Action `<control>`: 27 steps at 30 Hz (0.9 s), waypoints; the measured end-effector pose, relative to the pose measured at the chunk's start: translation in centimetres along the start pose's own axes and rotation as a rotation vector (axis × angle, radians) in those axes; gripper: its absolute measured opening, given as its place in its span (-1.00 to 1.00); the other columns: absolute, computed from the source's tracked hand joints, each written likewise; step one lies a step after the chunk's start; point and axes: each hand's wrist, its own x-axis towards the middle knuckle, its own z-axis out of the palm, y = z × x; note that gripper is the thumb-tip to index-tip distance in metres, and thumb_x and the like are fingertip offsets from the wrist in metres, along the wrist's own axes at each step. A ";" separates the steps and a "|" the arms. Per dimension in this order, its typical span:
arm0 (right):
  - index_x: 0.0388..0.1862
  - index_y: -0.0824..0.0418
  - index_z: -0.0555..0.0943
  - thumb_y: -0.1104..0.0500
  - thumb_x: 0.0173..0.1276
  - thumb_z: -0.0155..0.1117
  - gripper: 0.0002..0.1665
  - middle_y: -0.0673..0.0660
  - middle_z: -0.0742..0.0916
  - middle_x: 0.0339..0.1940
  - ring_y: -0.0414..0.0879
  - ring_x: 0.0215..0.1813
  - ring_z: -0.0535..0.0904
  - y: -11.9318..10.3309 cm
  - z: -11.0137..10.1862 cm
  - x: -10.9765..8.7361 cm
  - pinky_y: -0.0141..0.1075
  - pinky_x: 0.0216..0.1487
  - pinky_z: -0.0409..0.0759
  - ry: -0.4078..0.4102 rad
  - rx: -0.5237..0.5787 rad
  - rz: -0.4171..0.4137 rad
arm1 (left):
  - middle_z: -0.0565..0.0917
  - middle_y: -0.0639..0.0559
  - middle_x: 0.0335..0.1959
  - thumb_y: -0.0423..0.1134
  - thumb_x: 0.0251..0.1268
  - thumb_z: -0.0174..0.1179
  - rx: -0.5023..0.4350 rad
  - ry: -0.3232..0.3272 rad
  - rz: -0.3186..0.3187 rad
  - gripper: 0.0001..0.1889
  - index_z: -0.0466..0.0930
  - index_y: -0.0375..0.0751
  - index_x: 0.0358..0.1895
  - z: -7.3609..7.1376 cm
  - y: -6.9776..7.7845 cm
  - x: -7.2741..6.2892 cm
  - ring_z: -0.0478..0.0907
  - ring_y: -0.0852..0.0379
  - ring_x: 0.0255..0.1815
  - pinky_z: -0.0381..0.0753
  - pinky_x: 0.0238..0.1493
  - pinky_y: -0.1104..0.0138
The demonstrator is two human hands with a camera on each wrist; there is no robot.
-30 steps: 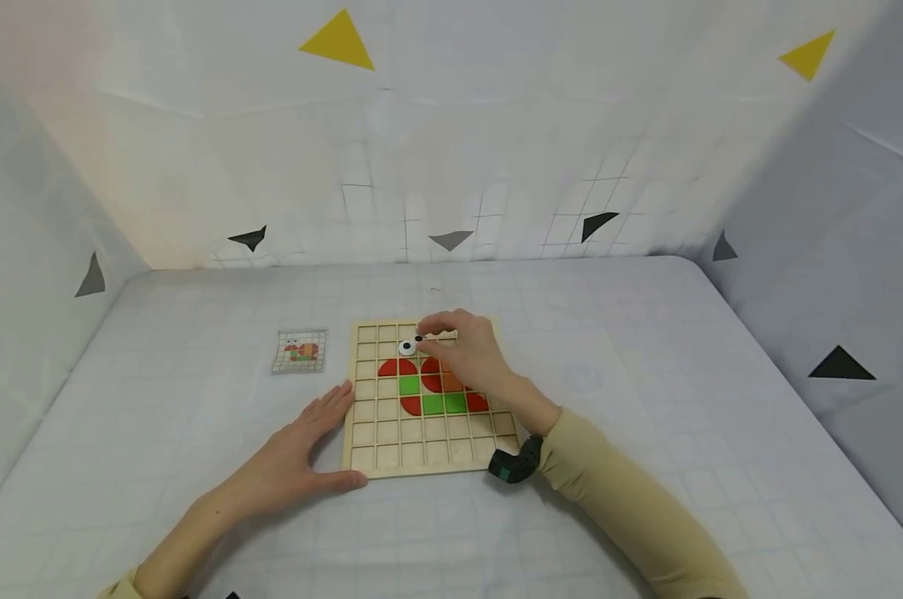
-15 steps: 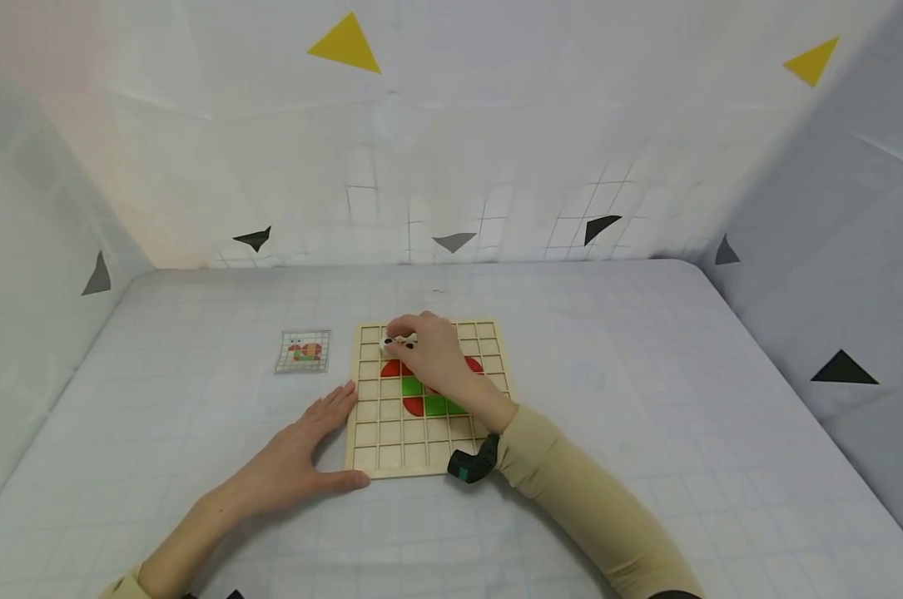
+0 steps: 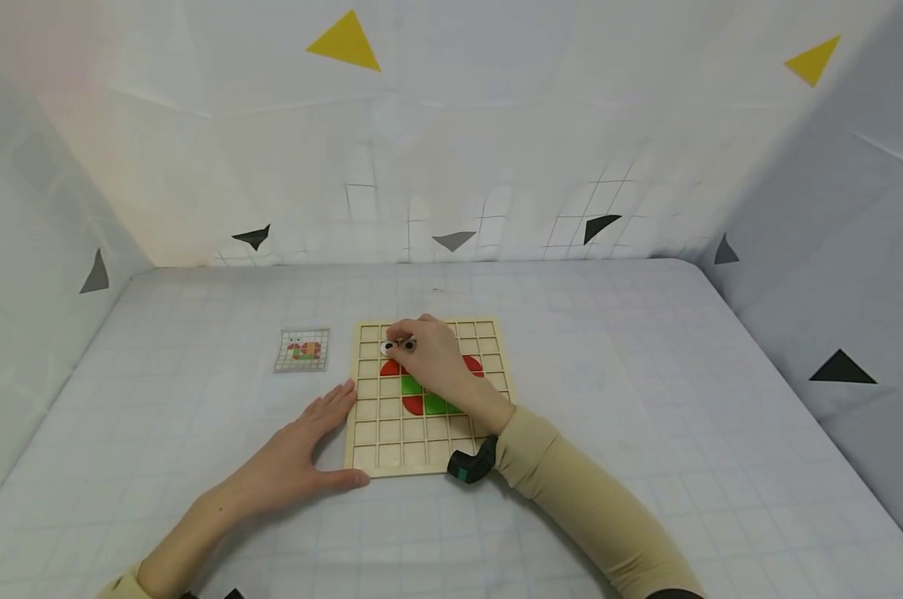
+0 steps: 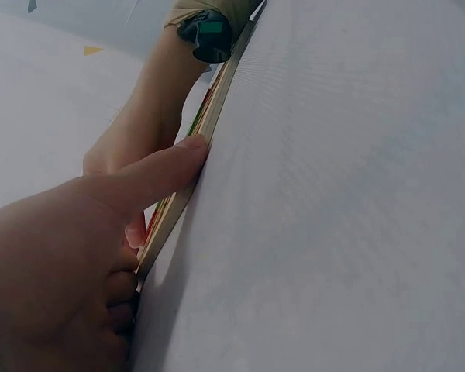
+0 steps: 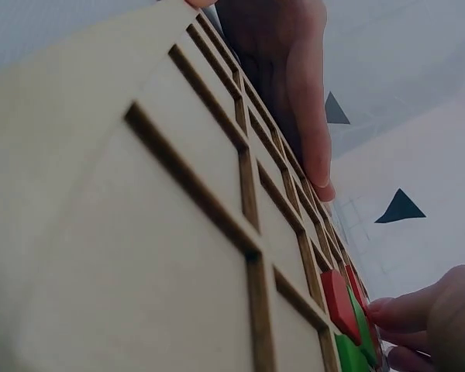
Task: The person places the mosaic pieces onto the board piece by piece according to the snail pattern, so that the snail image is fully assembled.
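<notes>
A wooden grid board (image 3: 391,456) lies on the table, its cells partly filled with flat red pieces (image 3: 413,405) and green pieces (image 3: 435,403). My right hand (image 3: 432,358) is over the board's upper part. Its thumb and index finger pinch a white eye disc (image 3: 387,346) with a black pupil, at a cell above a red piece. A second eye disc (image 3: 409,344) sits one cell to the right. My left hand (image 3: 297,449) rests with extended fingers along the board's left edge, thumb at the near left corner. The right hand hides several pieces.
A small picture card (image 3: 302,349) with a coloured pattern on a grid lies left of the board. The white table (image 3: 646,399) is backed by a pale wall (image 3: 496,141) with triangle markers. A black device (image 3: 472,462) hangs at the right wrist, over the board's near edge.
My right hand has moved left with the eye disc, from right of the placed eye to the cell on its left. The left hand has stayed at the board's edge.
</notes>
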 end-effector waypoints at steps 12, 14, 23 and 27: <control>-0.02 0.19 0.75 0.12 0.37 0.38 -0.74 0.05 0.80 -0.12 -0.04 -0.04 0.62 -0.2 -1.8 -0.3 -0.22 -0.06 0.62 0.013 0.038 0.065 | -0.03 0.19 0.65 0.44 -0.04 0.35 -0.007 -0.006 0.000 0.18 -0.02 0.07 0.63 -0.1 0.1 0.1 -0.10 -0.09 0.65 0.07 0.54 -0.16; -0.02 0.19 0.74 0.11 0.37 0.37 -0.73 0.05 0.80 -0.11 -0.03 -0.01 0.62 0.0 -2.9 -0.8 -0.17 0.01 0.61 0.019 0.069 0.094 | -0.02 0.19 0.65 0.43 -0.04 0.36 0.000 0.000 -0.003 0.18 -0.02 0.07 0.63 -0.1 0.1 0.1 -0.10 -0.10 0.65 0.07 0.54 -0.16; 0.02 0.09 0.72 0.08 0.40 0.34 -0.73 0.01 0.76 -0.06 -0.05 0.04 0.61 3.9 -8.2 -6.3 -0.02 0.10 0.56 0.115 0.125 0.170 | -0.02 0.21 0.65 0.45 -0.06 0.36 0.012 0.006 -0.016 0.19 -0.01 0.07 0.62 -0.1 0.2 0.0 -0.08 -0.09 0.65 0.07 0.55 -0.14; 0.05 0.00 0.71 0.01 0.42 0.33 -0.73 -0.03 0.75 0.00 -0.10 0.06 0.58 6.2 -10.6 -9.8 -0.06 0.16 0.48 0.163 0.109 0.247 | -0.02 0.21 0.65 0.47 -0.06 0.34 0.013 -0.003 -0.022 0.19 -0.01 0.08 0.62 0.0 0.2 0.1 -0.08 -0.09 0.65 0.08 0.55 -0.15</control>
